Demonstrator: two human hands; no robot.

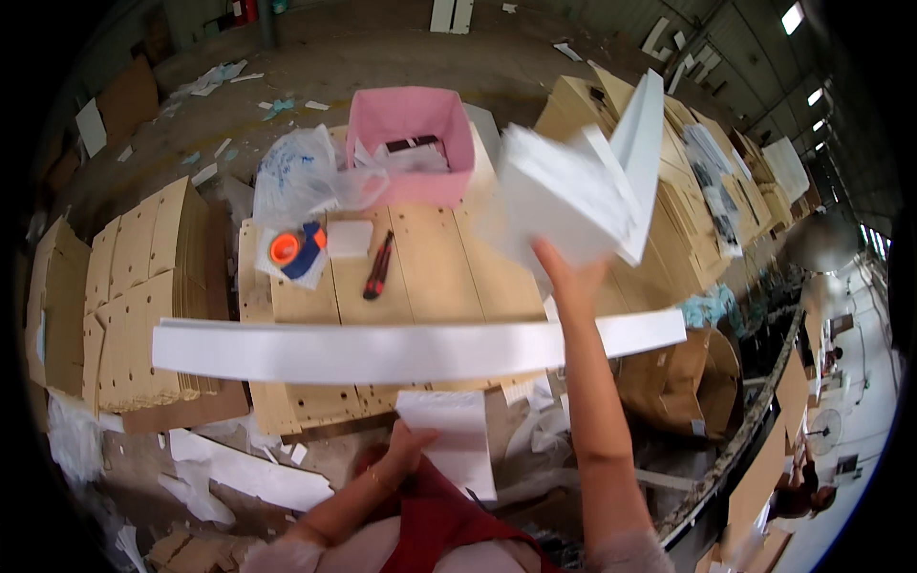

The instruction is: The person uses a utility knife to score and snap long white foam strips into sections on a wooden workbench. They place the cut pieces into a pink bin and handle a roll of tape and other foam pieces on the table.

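My right hand (pixel 575 275) is raised over the table's right side, gripping a bundle of white sheets (pixel 564 196) from its near edge. Motion blurs the bundle, and a long folded flap stands up at its right. Close to my body, my left hand (pixel 406 451) is closed on the left edge of a white rectangular sheet (pixel 454 439). Between the hands, a long white strip (pixel 382 353) lies across the wooden boards of the table (pixel 439 263), running under my right forearm. Beyond the strip rests a red and black utility knife (pixel 380 267).
An orange and blue tape dispenser (pixel 298 250) and a small white block (pixel 350 239) lie left of the knife. Behind them are a plastic bag (pixel 301 181) and a pink bin (pixel 411 191). Stacked boards (pixel 143 296) flank the table. A cardboard box (pixel 673 382) stands right.
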